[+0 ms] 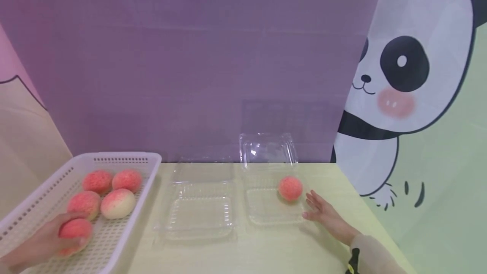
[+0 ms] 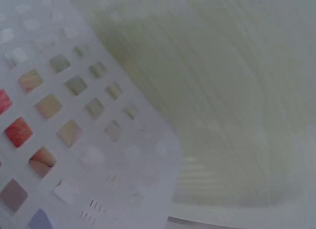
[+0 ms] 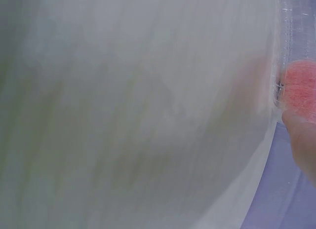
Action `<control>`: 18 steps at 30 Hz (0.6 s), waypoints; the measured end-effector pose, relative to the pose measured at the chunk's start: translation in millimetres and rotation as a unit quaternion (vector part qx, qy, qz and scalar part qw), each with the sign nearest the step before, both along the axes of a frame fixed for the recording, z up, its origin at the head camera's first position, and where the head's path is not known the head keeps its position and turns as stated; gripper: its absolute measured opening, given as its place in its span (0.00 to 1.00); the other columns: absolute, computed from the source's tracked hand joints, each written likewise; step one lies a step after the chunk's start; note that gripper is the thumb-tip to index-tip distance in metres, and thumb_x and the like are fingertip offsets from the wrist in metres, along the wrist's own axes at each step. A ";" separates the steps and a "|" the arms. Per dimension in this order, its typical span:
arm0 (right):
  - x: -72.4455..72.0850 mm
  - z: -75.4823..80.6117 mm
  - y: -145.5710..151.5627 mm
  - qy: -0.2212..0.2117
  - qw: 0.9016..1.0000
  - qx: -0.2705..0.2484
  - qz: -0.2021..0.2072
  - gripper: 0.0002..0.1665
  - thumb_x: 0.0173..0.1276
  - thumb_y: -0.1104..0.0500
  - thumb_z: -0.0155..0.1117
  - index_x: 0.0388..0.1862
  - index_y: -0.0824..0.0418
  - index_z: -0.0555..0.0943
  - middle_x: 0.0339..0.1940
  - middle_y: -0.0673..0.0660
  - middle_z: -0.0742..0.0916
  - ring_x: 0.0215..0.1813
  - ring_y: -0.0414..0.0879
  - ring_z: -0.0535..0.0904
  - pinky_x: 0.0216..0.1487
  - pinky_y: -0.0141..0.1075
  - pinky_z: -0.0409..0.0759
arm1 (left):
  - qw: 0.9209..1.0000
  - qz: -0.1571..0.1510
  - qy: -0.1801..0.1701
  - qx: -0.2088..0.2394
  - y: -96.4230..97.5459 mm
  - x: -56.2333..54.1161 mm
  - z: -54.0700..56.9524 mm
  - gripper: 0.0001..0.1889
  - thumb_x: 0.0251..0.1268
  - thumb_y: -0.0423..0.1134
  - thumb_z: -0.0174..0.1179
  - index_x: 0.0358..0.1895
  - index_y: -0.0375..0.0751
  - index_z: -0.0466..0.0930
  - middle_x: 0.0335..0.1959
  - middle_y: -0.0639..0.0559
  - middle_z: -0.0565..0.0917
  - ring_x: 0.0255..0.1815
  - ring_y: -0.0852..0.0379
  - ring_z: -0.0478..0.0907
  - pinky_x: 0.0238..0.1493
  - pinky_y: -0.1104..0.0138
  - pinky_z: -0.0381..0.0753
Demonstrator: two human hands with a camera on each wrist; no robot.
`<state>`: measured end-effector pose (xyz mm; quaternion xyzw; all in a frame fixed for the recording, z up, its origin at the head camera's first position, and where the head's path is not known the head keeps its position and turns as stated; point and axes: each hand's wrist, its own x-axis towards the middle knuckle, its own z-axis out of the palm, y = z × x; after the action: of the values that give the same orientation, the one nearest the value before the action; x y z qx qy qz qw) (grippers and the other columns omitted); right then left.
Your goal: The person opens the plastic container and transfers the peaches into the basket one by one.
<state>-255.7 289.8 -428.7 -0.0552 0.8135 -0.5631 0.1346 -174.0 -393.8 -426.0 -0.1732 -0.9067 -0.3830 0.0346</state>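
In the head view, my left hand (image 1: 36,240) reaches into the white plastic basket (image 1: 142,206) at the left. Its fingers and thumb are curled round a pink peach (image 1: 79,234) nearest the front. Several other pink and cream peaches (image 1: 118,203) lie behind it. My right hand (image 1: 330,219) is at the right side of a clear plastic clamshell box (image 1: 262,217), its fingers extended and holding nothing. One pink peach (image 1: 291,188) sits in that box's back right part, close to the fingertips. The right wrist view shows this peach (image 3: 301,88) beside a finger (image 3: 302,145).
A second clear clamshell box (image 1: 199,219) stands between the basket and the right box, its lid raised at the back. The right box's lid (image 1: 268,149) leans upright. Behind the pale wooden table (image 1: 213,261) hangs a purple cloth (image 1: 190,62); a panda print (image 1: 418,24) covers the right.
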 end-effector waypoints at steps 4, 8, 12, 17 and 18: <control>0.6 -0.7 0.1 0.006 1.000 -0.001 -0.001 0.54 0.62 0.59 0.60 0.72 0.66 0.34 0.74 0.66 0.48 0.73 0.59 0.45 0.69 0.54 0.48 | 1.000 -0.026 0.003 0.008 -2.2 -0.9 0.9 0.29 0.56 0.26 0.58 0.53 0.68 0.68 0.40 0.77 0.76 0.39 0.80 0.70 0.30 0.78 0.72; 1.7 -1.7 -0.1 0.006 1.000 0.000 -0.007 0.54 0.62 0.59 0.60 0.72 0.65 0.34 0.74 0.66 0.49 0.73 0.59 0.45 0.69 0.54 0.48 | 0.999 -0.020 0.028 -0.002 -3.4 -0.4 2.0 0.33 0.51 0.25 0.61 0.52 0.72 0.67 0.43 0.84 0.71 0.41 0.84 0.66 0.31 0.81 0.69; 2.1 -1.4 -0.1 0.002 1.000 -0.001 -0.005 0.54 0.63 0.59 0.60 0.73 0.64 0.34 0.74 0.65 0.49 0.73 0.59 0.45 0.69 0.55 0.48 | 0.999 0.023 0.005 -0.032 -6.0 -0.5 2.8 0.25 0.51 0.29 0.63 0.52 0.56 0.73 0.42 0.88 0.66 0.41 0.87 0.62 0.31 0.81 0.67; 1.5 -0.2 -0.6 -0.006 1.000 0.003 -0.009 0.54 0.63 0.57 0.60 0.73 0.63 0.34 0.74 0.65 0.49 0.73 0.59 0.45 0.70 0.55 0.48 | 0.989 0.070 -0.109 -0.069 -2.4 -0.6 11.6 0.30 0.58 0.39 0.60 0.62 0.31 0.63 0.48 0.74 0.72 0.48 0.77 0.67 0.42 0.69 0.74; 1.4 0.0 -0.9 -0.008 1.000 0.005 -0.013 0.54 0.63 0.57 0.60 0.73 0.63 0.35 0.74 0.64 0.49 0.73 0.58 0.45 0.70 0.55 0.48 | 0.985 0.076 -0.142 -0.063 -0.7 -0.8 13.6 0.33 0.59 0.40 0.59 0.64 0.27 0.58 0.54 0.62 0.74 0.55 0.66 0.69 0.48 0.61 0.74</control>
<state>-254.2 288.9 -428.7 -0.0395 0.8160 -0.5609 0.1342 -174.8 -394.5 -412.3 -0.0490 -0.9351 -0.3424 -0.0767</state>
